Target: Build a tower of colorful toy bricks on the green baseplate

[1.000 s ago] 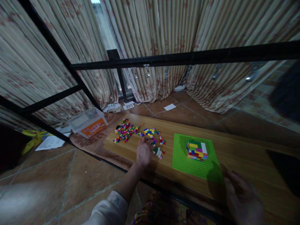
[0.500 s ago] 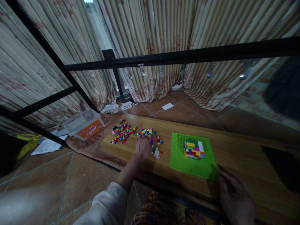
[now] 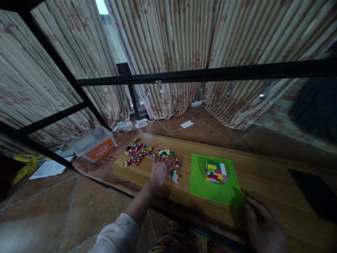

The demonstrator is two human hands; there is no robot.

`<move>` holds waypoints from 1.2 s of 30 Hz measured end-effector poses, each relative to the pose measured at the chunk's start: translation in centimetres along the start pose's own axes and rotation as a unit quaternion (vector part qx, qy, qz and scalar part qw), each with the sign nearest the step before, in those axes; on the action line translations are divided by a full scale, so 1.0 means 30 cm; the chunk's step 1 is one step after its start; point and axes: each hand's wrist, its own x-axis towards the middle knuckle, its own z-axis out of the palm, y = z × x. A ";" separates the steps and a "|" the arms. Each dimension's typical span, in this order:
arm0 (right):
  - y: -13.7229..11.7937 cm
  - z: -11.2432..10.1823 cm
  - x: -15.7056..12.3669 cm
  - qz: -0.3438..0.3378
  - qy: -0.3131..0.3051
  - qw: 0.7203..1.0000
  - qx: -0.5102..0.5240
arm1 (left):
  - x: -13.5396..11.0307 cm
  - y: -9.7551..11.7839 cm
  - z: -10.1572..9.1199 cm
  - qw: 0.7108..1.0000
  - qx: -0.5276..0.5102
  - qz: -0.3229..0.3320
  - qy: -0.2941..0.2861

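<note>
My left hand point(image 3: 160, 172) reaches over the wooden tabletop among loose toy bricks. Its fingertips point down beside a small cluster of blue, yellow and white bricks point(image 3: 164, 152); the back of the hand hides what they touch. Just right of that hand lie red bricks point(image 3: 179, 163) and white and green bricks point(image 3: 173, 175). A block built of multicoloured bricks point(image 3: 216, 172) stands on the green baseplate point(image 3: 200, 186). At the plate's near right corner rests my right hand point(image 3: 264, 223), its fingers loosely bent and thumb apart, with nothing seen in it.
A large heap of small bricks point(image 3: 137, 153) covers the table's left end. Beyond it stands a clear plastic box point(image 3: 94, 143) with an orange label. A dark flat object point(image 3: 312, 193) lies at the right of the table point(image 3: 265, 172). A black metal bar point(image 3: 200, 74) crosses behind.
The view has tilted slightly, so the scene sits a little lower. My left hand stays among the loose bricks with only a small shift; my right hand keeps its place by the baseplate.
</note>
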 end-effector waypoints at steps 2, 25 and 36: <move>-0.045 -0.007 -0.013 0.018 -0.005 1.000 0.018 | -0.034 0.027 -0.031 0.999 -0.049 0.019 0.009; -0.406 0.048 -0.227 0.161 -0.253 0.878 0.372 | -0.404 0.354 -0.028 0.758 -0.628 -0.168 -0.064; -0.327 -0.005 -0.157 0.241 -0.153 0.884 0.370 | -0.344 0.206 -0.030 0.829 -0.528 -0.182 -0.024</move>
